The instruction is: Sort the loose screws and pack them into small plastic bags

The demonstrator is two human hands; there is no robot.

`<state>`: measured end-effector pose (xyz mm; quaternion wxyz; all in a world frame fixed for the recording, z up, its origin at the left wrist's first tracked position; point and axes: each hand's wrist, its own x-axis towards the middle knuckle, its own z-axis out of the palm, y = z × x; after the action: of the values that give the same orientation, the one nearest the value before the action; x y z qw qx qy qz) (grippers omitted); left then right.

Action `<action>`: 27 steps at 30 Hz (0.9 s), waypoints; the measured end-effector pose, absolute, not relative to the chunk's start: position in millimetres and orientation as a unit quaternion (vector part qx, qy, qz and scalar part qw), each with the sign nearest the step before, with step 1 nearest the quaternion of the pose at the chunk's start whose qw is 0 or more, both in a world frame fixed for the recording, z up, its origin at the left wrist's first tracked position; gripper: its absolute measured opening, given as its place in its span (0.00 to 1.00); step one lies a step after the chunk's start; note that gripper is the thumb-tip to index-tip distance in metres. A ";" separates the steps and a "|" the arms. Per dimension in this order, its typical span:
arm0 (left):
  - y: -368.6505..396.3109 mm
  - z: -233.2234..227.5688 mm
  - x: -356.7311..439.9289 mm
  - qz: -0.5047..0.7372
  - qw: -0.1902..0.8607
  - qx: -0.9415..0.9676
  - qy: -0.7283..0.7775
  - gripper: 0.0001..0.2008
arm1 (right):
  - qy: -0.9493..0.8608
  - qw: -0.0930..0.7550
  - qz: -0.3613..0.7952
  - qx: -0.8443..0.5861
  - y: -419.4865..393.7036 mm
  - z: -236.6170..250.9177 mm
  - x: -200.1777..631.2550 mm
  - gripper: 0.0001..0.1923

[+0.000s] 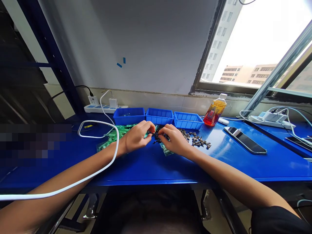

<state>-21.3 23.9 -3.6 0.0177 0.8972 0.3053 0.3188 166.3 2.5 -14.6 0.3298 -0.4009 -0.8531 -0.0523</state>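
My left hand [138, 137] is closed in a pinch, thumb and fingertips meeting over a pile of small dark metal parts [200, 141] that look like screws. Facing it, my right hand [175, 140] also pinches, just a short gap away. Whatever sits between the fingertips is too small to make out. Green plastic packets [122, 131] lie heaped beside and behind my left hand. Partly under my right hand is another green packet [166, 150]. The metal parts spread from between my hands to the right, partly hidden by my right hand.
Three blue bins [159, 116] line the back of the blue table [151, 172]. To their right stand a drink bottle [214, 110] and a phone [245, 140]. A white cable [116, 148] loops across my left forearm. Power strips [97, 108] sit at both back sides.
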 end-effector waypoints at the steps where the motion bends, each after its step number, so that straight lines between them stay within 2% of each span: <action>1: 23.4 -3.2 -21.2 0.325 0.017 0.898 0.297 0.05 | -0.853 0.334 -0.051 -0.398 2.2 -14.7 166.2 0.04; 18: 20.5 1.4 -20.4 0.299 0.012 0.905 0.303 0.07 | -0.855 0.385 -0.048 -0.344 -0.3 -12.1 164.7 0.05; 27: 22.8 3.8 -23.4 0.276 -0.015 0.902 0.332 0.08 | -0.847 0.375 -0.050 -0.375 -1.1 -12.4 164.2 0.04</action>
<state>-23.4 22.8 3.8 -0.0147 0.9019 0.3316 0.2764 164.2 -1.1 -12.4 0.3748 -0.3745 -0.8466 -0.0496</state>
